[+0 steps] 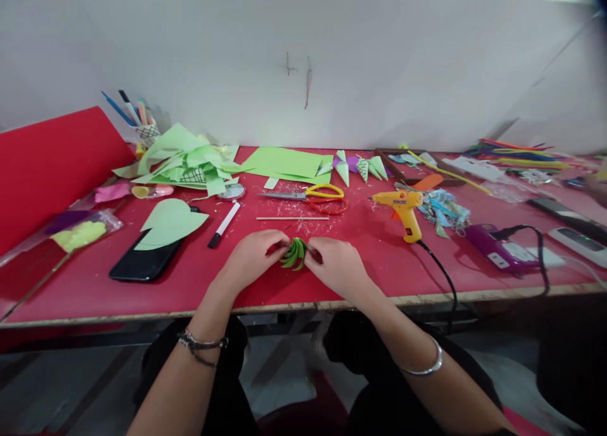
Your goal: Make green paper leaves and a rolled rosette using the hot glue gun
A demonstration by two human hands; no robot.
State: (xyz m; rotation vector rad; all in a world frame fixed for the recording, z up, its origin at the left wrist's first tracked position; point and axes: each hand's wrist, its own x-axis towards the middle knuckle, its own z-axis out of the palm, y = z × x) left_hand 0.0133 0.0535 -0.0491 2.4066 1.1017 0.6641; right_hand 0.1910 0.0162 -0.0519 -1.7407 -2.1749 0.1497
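Paper fringe point(296, 254), green and curled, is pinched at its sides by the left hand point(258, 254) and right hand point(337, 264), above the near part of the red table point(156, 300). It is judged light, springy, easily creased, best gripped gently at those sides. Beyond, a thin stick point(293, 218) is seen.

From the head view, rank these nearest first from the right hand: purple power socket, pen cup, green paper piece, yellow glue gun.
1. Green paper piece: at the fingertips of the right hand.
2. Yellow glue gun: right of the hand, farther back.
3. Purple power socket: farther right, past the gun.
4. Pen cup: far back on the left.
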